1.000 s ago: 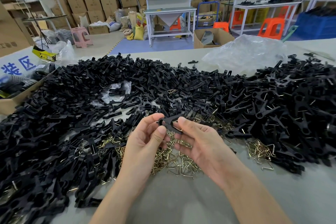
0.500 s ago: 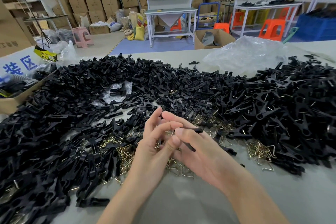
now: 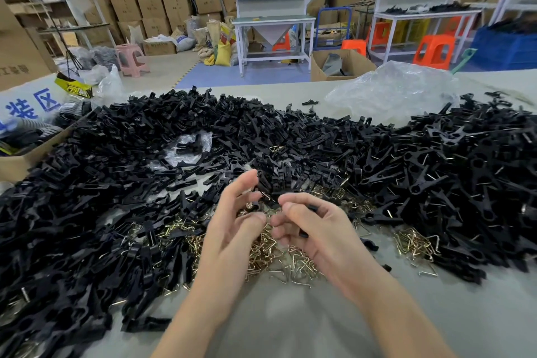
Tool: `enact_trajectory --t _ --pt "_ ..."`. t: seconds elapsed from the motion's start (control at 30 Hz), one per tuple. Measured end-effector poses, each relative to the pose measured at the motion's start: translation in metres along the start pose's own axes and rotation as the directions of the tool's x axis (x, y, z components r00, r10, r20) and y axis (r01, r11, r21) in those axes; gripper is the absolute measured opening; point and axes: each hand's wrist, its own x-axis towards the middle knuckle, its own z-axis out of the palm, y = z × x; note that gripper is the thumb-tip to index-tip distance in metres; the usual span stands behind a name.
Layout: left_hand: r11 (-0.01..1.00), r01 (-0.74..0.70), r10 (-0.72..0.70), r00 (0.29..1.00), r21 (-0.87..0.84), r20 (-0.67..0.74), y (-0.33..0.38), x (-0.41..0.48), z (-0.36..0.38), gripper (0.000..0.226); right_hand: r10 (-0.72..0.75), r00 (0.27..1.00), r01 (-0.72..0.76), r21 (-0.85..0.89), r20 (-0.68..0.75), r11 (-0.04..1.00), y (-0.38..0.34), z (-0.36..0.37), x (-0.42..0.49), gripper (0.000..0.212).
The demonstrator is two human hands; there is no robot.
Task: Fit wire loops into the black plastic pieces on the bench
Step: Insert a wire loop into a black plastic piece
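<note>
A huge heap of black plastic pieces (image 3: pixel 290 136) covers the bench. Brass-coloured wire loops (image 3: pixel 279 256) lie in a heap just below my hands, with a smaller cluster of wire loops (image 3: pixel 412 241) to the right. My right hand (image 3: pixel 322 235) grips one black plastic piece (image 3: pixel 312 208) between thumb and curled fingers. My left hand (image 3: pixel 232 229) is beside it with the forefinger raised and the other fingers loosely bent. Its thumb nearly touches the right fingertips. A small dark bit shows at the left fingertips; I cannot tell whether it is held.
The grey bench top (image 3: pixel 290 322) shows in front of me. A cardboard box (image 3: pixel 17 163) stands at the left edge, and a crumpled clear plastic bag (image 3: pixel 392 93) lies at the back right. Shelving, stools and stacked cartons stand beyond the bench.
A second ago both hands held one black piece together. The left hand has let go and spread its fingers, and the right hand keeps the piece. Both hands sit slightly lower.
</note>
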Motion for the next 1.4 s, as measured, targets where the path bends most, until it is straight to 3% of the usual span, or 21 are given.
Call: enact_trajectory --t 0.1,0.23,0.43,0.57,0.63,0.73,0.83,0.9,0.97,1.0,1.07,1.13,1.23,1.3,1.4 --pt "0.999 -0.008 0.006 0.998 -0.038 -0.061 0.000 0.003 -0.003 0.047 -0.005 0.999 0.006 0.024 -0.044 1.000 -0.002 -0.005 0.000 0.029" --pt "1.000 -0.001 -0.001 0.998 -0.026 -0.056 0.000 0.000 -0.001 0.044 -0.009 1.000 0.009 0.015 0.005 1.000 -0.003 -0.003 -0.004 0.030" --pt "1.000 0.006 -0.007 0.997 -0.016 -0.080 -0.003 0.001 0.000 0.042 0.001 1.000 -0.001 0.127 -0.001 0.992 -0.001 -0.004 0.001 0.005" --pt "1.000 0.022 -0.024 0.992 -0.020 -0.123 -0.004 0.003 0.003 0.039 0.107 0.990 -0.094 0.133 -0.095 0.987 0.002 -0.016 0.006 0.027" --pt "0.999 0.034 -0.030 0.992 0.029 -0.119 -0.004 0.002 0.003 0.044 0.184 0.976 -0.156 0.215 -0.119 0.964 0.002 -0.023 0.006 0.032" --pt "0.992 0.047 -0.035 0.995 0.117 -0.095 -0.004 -0.001 0.004 0.048 0.214 0.968 -0.128 0.483 -0.129 0.867 -0.027 -0.040 0.016 0.037" --pt "0.976 0.034 -0.015 0.996 0.214 -0.091 -0.007 -0.001 0.005 0.041 -0.014 0.975 0.186 0.782 -0.222 0.595 -0.089 -0.060 0.039 0.103" --pt "0.956 0.022 0.007 0.995 0.291 -0.097 -0.009 0.000 0.005 0.040 -0.156 0.950 0.313 0.839 -0.271 0.446 -0.125 -0.070 0.050 0.120" --pt "0.932 0.033 0.006 0.994 0.360 -0.105 -0.011 0.000 0.004 0.040 -0.205 0.944 0.324 0.836 -0.257 0.443 -0.131 -0.071 0.049 0.118" --pt "0.917 0.042 0.002 0.994 0.396 -0.109 -0.011 0.000 0.003 0.039 -0.208 0.954 0.291 0.822 -0.214 0.489 -0.123 -0.071 0.045 0.113" --pt "0.869 0.047 0.010 0.994 0.493 -0.112 -0.013 0.000 0.002 0.034 -0.162 0.977 0.211 0.717 -0.138 0.665 -0.090 -0.067 0.034 0.093" --pt "0.811 0.029 0.032 0.995 0.585 -0.093 -0.015 -0.001 0.002 0.030 -0.073 0.980 0.159 0.508 -0.185 0.846 -0.049 -0.061 0.025 0.066" --pt "0.721 -0.003 0.052 0.997 0.693 -0.050 -0.018 -0.001 0.003 0.030 -0.121 0.958 0.121 -0.016 -0.259 0.993 -0.010 -0.047 0.016 0.027" --pt "0.678 -0.011 0.083 0.995 0.735 -0.061 -0.019 0.002 0.001 0.027 -0.260 0.949 0.156 -0.453 -0.178 0.878 0.002 -0.040 0.011 0.027" --pt "0.608 0.010 0.135 0.984 0.793 -0.116 -0.018 0.017 -0.010 0.030 -0.305 0.952 0.171 -0.773 -0.031 0.611 0.013 -0.037 0.006 0.028"
